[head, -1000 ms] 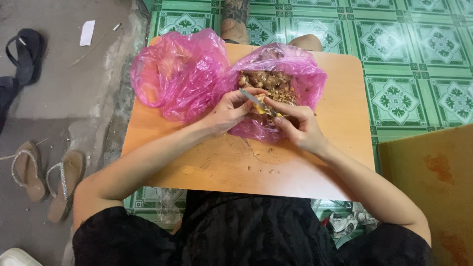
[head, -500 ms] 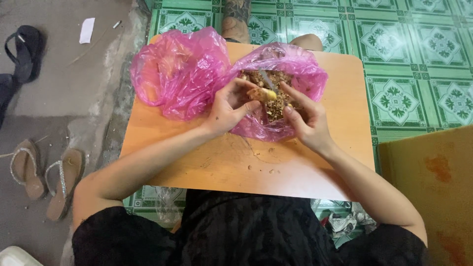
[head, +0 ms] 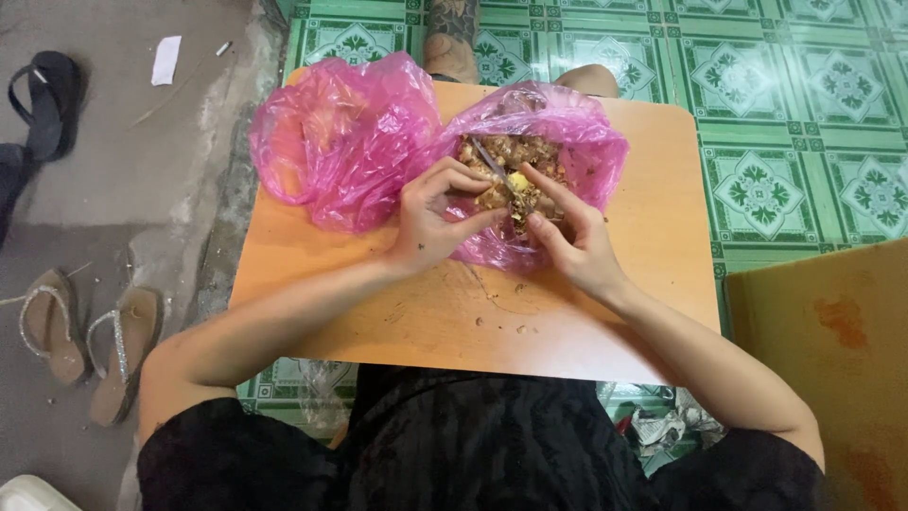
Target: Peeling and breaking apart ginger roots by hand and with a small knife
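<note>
A person sits at a small orange-brown wooden table (head: 605, 322), seen from above, with both bare forearms stretched out across it. Two pink plastic bags lie side by side at the far half of the table. The left bag (head: 345, 142) is bunched up and mostly closed. The right bag (head: 567, 132) is spread open and holds a heap of brownish peelings and scraps (head: 515, 156). Both hands work right over this open bag. The left hand (head: 435, 218) is closed around the handle of a small knife (head: 492, 163), whose thin blade points away from the person, across the heap. The right hand (head: 572, 241) pinches a small pale yellow piece (head: 517, 183) between thumb and fingertips, just beside the blade; whether the blade touches the piece cannot be made out. A few crumbs of scrap (head: 518, 326) lie scattered on the bare table near the person's wrists. The person wears dark clothing. The floor to the right and beyond the table is laid with green patterned tiles (head: 804, 114); to the left it is plain grey concrete, where a pair of tan sandals (head: 85, 336) and a black sandal (head: 47, 99) lie well apart from the table. An orange-brown board (head: 832, 360) stands at the right edge. Part of another person's leg (head: 454, 38) shows beyond the table's far edge.
</note>
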